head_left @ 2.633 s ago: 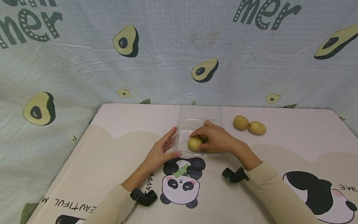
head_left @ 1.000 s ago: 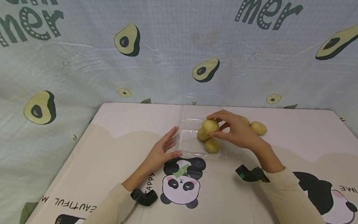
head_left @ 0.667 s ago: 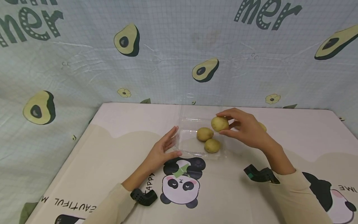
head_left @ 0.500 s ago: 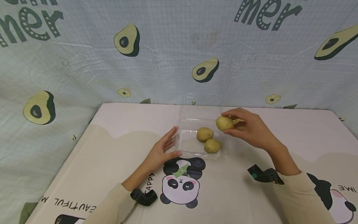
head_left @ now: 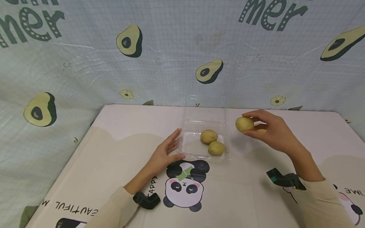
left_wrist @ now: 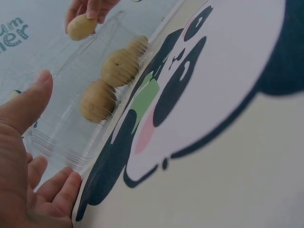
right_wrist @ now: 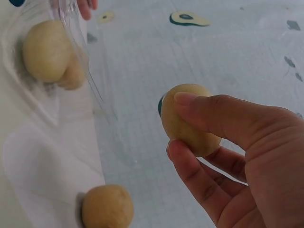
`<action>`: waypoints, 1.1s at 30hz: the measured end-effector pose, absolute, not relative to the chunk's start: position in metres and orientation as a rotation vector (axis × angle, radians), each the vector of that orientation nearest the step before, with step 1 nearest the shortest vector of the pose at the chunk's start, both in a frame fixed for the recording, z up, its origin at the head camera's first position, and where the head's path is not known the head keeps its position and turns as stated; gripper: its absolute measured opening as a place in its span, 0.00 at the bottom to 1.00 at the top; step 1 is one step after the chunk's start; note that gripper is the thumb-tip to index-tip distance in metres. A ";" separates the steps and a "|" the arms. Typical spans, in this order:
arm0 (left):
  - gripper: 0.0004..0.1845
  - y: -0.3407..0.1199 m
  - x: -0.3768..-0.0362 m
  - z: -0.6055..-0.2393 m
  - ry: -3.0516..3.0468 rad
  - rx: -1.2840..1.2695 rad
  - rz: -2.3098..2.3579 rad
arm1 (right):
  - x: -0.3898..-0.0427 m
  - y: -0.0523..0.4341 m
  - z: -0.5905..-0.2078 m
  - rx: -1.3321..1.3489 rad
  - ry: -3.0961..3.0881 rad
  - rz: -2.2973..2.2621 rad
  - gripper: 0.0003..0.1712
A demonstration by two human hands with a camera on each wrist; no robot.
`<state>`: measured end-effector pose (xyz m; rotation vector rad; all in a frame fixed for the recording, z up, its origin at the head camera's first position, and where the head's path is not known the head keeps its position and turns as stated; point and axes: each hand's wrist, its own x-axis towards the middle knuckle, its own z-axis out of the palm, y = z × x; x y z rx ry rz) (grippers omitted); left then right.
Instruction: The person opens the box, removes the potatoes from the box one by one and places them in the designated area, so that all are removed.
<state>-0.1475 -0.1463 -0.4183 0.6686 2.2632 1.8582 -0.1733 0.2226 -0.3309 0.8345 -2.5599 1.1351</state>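
A clear plastic clamshell box (head_left: 199, 157) lies open on the table, its lid (head_left: 205, 109) standing up at the back. Two yellow potatoes (head_left: 209, 136) (head_left: 216, 148) lie inside it, and they also show in the left wrist view (left_wrist: 97, 100). My left hand (head_left: 174, 147) rests against the box's left front corner with straight fingers (left_wrist: 21, 111). My right hand (head_left: 247, 124) pinches a third potato (head_left: 242, 124) (right_wrist: 185, 126) in the air, just right of the box. Another potato (right_wrist: 107, 206) lies on the table under that hand, mostly hidden in the head view.
The table wears a cloth with panda prints (head_left: 184, 186), and another panda (head_left: 349, 209) is at the right front. An avocado-patterned backdrop (head_left: 182, 57) hangs close behind the table's far edge. Black wrist mounts (head_left: 146, 200) (head_left: 282, 179) sit on both forearms.
My right hand lifted one potato out of the box and carried it right, past the box's right edge. The left hand and the box stayed put.
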 end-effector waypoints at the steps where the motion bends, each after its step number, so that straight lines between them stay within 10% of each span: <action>1: 0.48 -0.146 -0.148 -0.418 2.263 0.674 1.861 | -0.173 0.225 -0.331 0.818 -2.564 1.131 0.33; 33: 0.47 -0.147 -0.149 -0.419 2.237 0.685 1.880 | -0.162 0.296 -0.344 0.425 -2.685 1.089 0.30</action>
